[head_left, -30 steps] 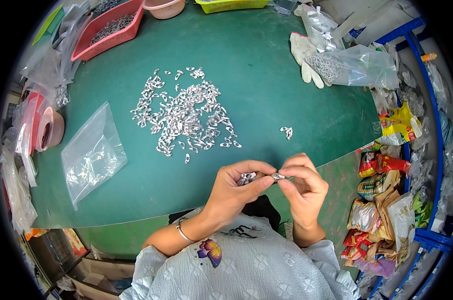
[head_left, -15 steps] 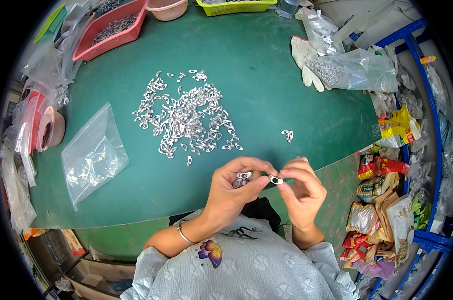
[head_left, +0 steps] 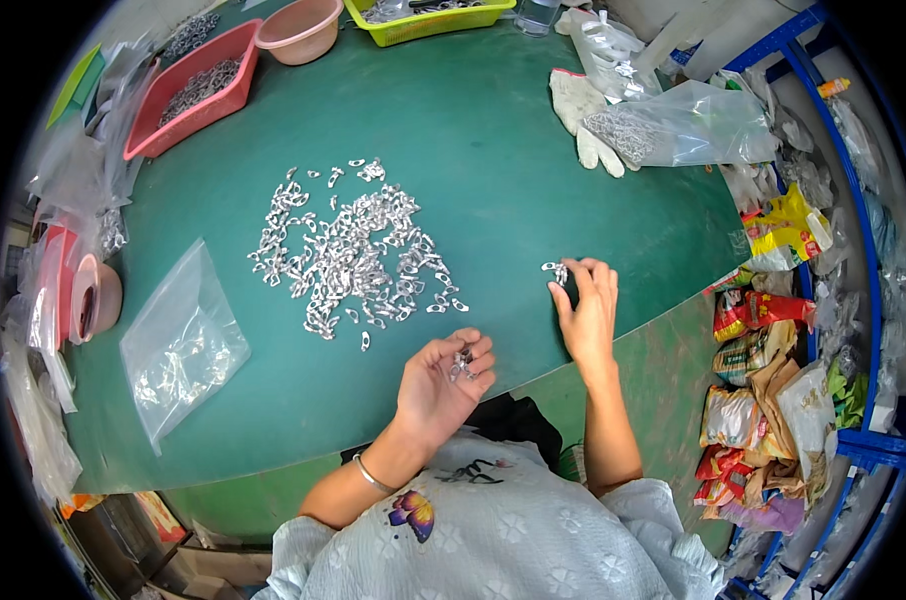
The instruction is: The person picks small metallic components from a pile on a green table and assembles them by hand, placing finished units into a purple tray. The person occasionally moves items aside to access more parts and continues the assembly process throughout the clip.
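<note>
My left hand [head_left: 443, 388] is turned palm up above the table's near edge, its fingers curled round several small silver metal clasps [head_left: 461, 366], each with an oval hole. At the right, my right hand [head_left: 590, 308] reaches down to a small cluster of the same clasps [head_left: 553, 268] on the table. Its thumb and forefinger are apart beside the cluster, and the fingers partly hide it. No clasp shows clearly between them. A large loose pile of clasps [head_left: 348, 255] lies spread on the green table [head_left: 493, 200], left of both hands.
A clear plastic bag [head_left: 185, 345] lies left of the pile. Along the far side stand a red basket [head_left: 143, 130], a pink bowl [head_left: 301, 38] and a yellow-green basket [head_left: 433, 22]. White gloves [head_left: 578, 110] and a filled bag [head_left: 693, 130] lie far right, beside a blue rack [head_left: 863, 200].
My right hand has left my left hand and moved forward to the small cluster, with the pinched clasp no longer visible. My left hand has drawn back slightly and turned palm up. The view has shifted.
</note>
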A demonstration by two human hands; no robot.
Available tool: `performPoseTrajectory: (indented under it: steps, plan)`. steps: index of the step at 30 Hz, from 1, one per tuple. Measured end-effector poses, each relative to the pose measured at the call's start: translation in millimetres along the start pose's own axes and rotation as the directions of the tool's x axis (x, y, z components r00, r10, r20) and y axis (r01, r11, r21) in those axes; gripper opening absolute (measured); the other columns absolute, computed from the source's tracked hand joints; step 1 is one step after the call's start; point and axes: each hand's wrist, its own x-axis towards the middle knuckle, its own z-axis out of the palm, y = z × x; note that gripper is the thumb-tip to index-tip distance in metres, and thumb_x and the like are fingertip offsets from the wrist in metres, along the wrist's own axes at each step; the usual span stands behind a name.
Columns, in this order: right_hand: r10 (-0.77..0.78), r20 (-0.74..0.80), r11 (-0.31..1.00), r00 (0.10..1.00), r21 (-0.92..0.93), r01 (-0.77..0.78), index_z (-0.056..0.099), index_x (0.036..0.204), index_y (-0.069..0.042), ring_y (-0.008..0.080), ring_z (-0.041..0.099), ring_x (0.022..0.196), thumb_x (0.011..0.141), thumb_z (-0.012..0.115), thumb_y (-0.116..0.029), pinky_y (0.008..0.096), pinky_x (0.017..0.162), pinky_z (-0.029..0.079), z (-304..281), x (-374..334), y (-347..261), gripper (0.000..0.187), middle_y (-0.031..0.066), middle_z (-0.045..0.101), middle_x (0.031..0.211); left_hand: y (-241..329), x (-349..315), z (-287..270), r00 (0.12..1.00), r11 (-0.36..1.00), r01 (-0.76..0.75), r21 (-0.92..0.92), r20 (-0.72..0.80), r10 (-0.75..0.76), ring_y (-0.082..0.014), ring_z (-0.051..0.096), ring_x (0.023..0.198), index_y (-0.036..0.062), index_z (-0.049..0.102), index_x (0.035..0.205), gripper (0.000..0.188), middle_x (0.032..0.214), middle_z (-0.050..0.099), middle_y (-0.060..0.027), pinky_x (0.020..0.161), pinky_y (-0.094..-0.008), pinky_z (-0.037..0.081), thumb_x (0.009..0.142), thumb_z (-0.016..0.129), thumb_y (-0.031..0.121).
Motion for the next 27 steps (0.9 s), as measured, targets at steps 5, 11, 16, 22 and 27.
performPoseTrajectory:
  steps: [5,11,16,22,27]
  plan:
    - [-0.006,-0.011,0.984,1.000,0.180,0.007,0.062,0.084,-0.003,0.0264,0.049,0.084,0.072,0.066,-0.003,0.0341,0.075,0.039,4,0,1,0.012,0.0092,0.055,0.086,0,2,-4,0.995,0.974,-0.089,0.208,-0.036,0.098,-0.0128,0.046,0.071,-0.0026,0.052,0.100,0.019,0.087,0.049,-0.0078,0.060,-0.0223,0.041,0.083,0.043,-0.005]
    - [0.205,0.044,0.827,0.978,0.527,-0.196,0.065,0.087,0.000,0.0150,0.053,0.074,0.077,0.063,0.000,0.0256,0.063,0.042,-8,1,4,0.010,0.0080,0.059,0.090,-6,2,2,0.981,0.909,-0.135,0.395,-0.079,0.180,-0.0095,0.046,0.070,-0.0028,0.054,0.105,0.019,0.087,0.052,-0.0057,0.059,-0.0204,0.041,0.088,0.050,0.005]
    - [0.183,0.219,0.422,0.959,0.863,-0.277,0.065,0.090,0.002,0.0107,0.052,0.080,0.079,0.060,0.005,0.0219,0.069,0.041,-21,-7,-19,0.012,0.0065,0.058,0.089,-4,1,3,0.989,0.884,-0.109,0.454,-0.038,0.142,-0.0075,0.042,0.066,-0.0025,0.055,0.105,0.021,0.088,0.053,-0.0044,0.056,-0.0199,0.038,0.088,0.053,0.010]
    - [-0.078,0.325,0.287,0.943,0.913,-0.291,0.064,0.090,0.004,0.0157,0.053,0.084,0.078,0.059,0.008,0.0268,0.074,0.042,-41,-23,-59,0.014,0.0102,0.059,0.090,-3,-10,21,0.991,0.803,-0.125,0.582,0.034,0.130,-0.0037,0.040,0.063,-0.0003,0.056,0.106,0.024,0.081,0.053,0.0011,0.054,-0.0178,0.035,0.087,0.058,0.013]
    - [-0.125,0.205,0.514,0.971,0.850,-0.113,0.063,0.089,0.003,0.0172,0.052,0.078,0.073,0.060,0.009,0.0273,0.067,0.041,-45,-26,-74,0.017,0.0091,0.061,0.086,-4,-19,20,0.964,0.673,-0.252,0.696,0.120,0.237,-0.0034,0.041,0.064,0.0000,0.060,0.098,0.016,0.080,0.055,-0.0007,0.052,-0.0184,0.032,0.083,0.062,0.006]
